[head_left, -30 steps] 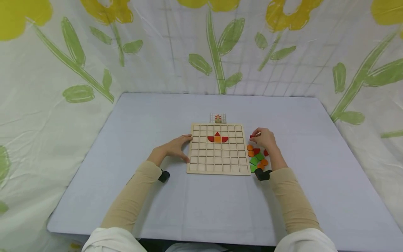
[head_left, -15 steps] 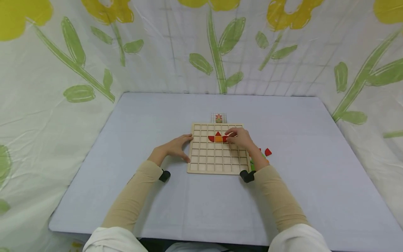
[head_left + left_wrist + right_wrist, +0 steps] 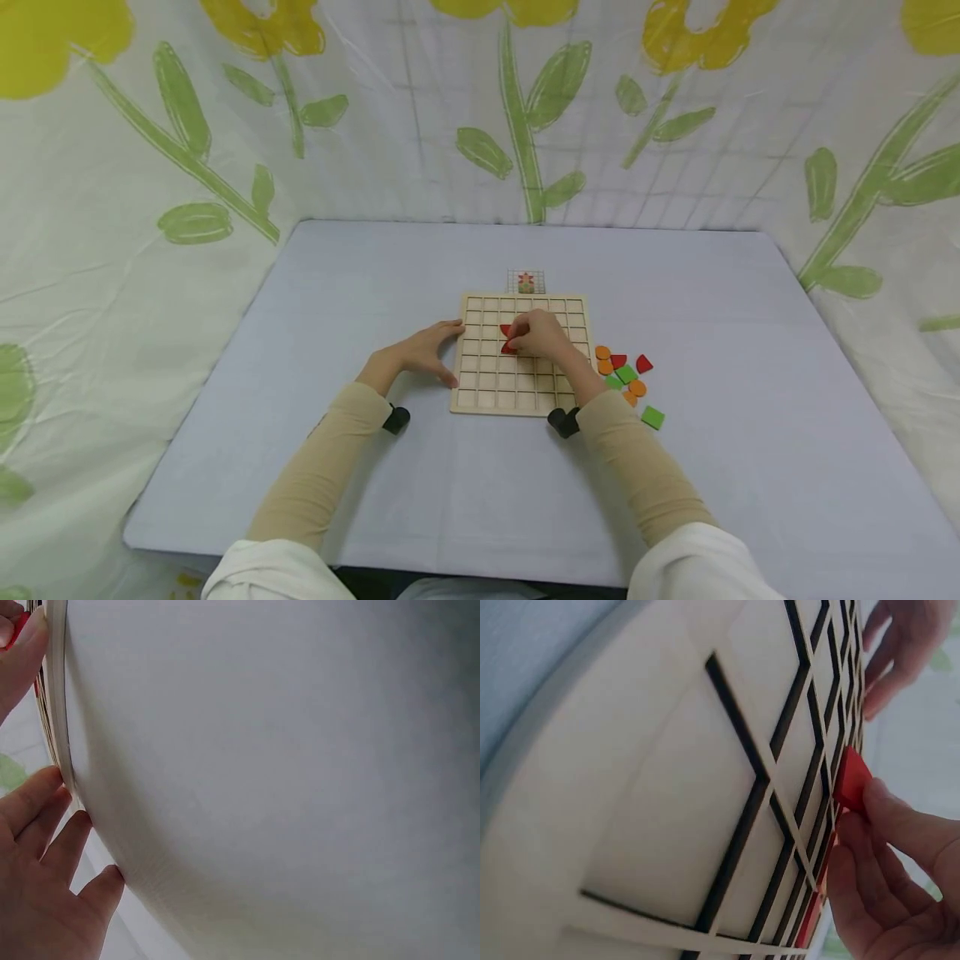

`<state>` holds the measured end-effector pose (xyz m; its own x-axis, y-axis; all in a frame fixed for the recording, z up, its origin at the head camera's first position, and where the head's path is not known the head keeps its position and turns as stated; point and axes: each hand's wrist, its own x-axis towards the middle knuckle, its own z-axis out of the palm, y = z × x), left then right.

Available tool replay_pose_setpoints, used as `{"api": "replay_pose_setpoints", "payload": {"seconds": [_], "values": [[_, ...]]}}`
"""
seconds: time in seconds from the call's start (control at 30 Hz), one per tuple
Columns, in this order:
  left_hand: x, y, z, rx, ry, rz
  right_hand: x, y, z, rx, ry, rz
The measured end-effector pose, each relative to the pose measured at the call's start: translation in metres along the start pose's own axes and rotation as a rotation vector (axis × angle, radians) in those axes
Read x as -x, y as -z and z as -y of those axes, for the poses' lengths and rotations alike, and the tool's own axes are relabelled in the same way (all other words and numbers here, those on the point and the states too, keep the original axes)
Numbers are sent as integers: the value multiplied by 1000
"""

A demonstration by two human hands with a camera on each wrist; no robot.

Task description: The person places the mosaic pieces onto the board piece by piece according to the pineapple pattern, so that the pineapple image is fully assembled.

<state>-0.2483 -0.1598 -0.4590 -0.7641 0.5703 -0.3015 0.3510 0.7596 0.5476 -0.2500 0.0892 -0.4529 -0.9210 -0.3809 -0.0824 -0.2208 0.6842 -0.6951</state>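
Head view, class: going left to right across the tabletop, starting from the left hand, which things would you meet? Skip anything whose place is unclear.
Left hand → wooden grid board → pair of orange discs → nearest green square. Left out: the right hand, which overlaps the board.

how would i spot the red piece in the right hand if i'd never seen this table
On the pale table, find the wooden grid board, which the right hand reaches over. Pinched between that hand's thumb and fingers is a small, flat red piece. Other red pieces lie on the board or loose to its right, but this is the only one held.
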Motion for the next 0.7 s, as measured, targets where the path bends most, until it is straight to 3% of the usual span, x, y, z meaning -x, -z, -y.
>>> {"api": "replay_pose_setpoints", "payload": {"seconds": [0.13,0.4,0.7], "values": [[0,0,-1,0,6,0,-4,-3,3,39,0,15],[-1,-1,1,6,7,1,-2,-7,8,100,-89,30],[-2,-1,2,1,7,2,3,-6,13,208,-60,1]]}}
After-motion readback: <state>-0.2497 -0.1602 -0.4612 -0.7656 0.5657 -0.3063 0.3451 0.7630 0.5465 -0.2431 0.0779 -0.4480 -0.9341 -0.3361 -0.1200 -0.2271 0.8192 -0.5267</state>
